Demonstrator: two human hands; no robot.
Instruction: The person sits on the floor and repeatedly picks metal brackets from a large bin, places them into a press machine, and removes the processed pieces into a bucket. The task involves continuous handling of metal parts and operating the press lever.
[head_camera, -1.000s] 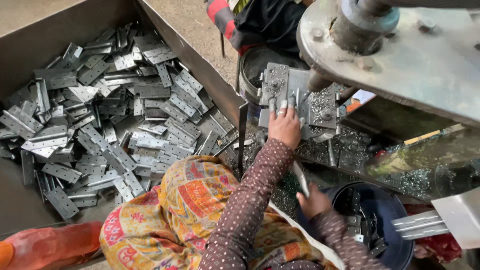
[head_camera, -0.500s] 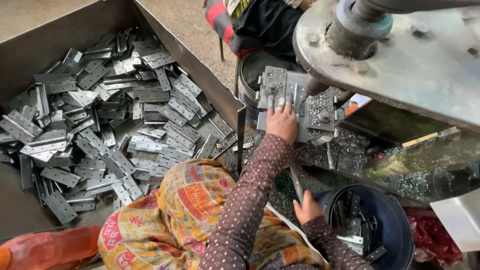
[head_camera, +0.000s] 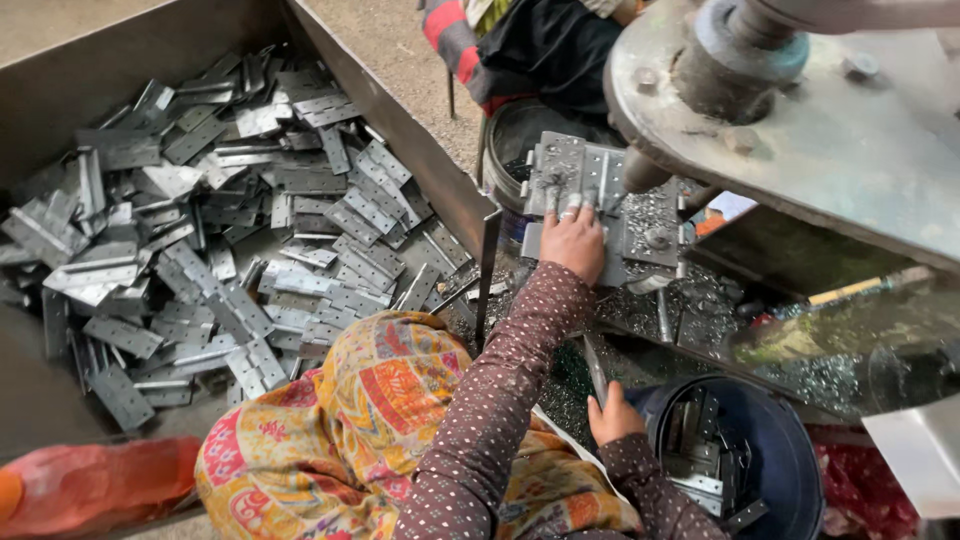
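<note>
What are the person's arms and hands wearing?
Both arms have long dark brown sleeves covered in tiny pale dots, reaching to the wrists. The left hand and right hand are bare, with no gloves. A light-coloured ring shows on one of the left hand's fingers.

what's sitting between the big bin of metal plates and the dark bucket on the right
In the head view, the person's lap in patterned orange cloth fills that stretch between the bin and the bucket, with the dotted sleeve reaching across it.
</note>
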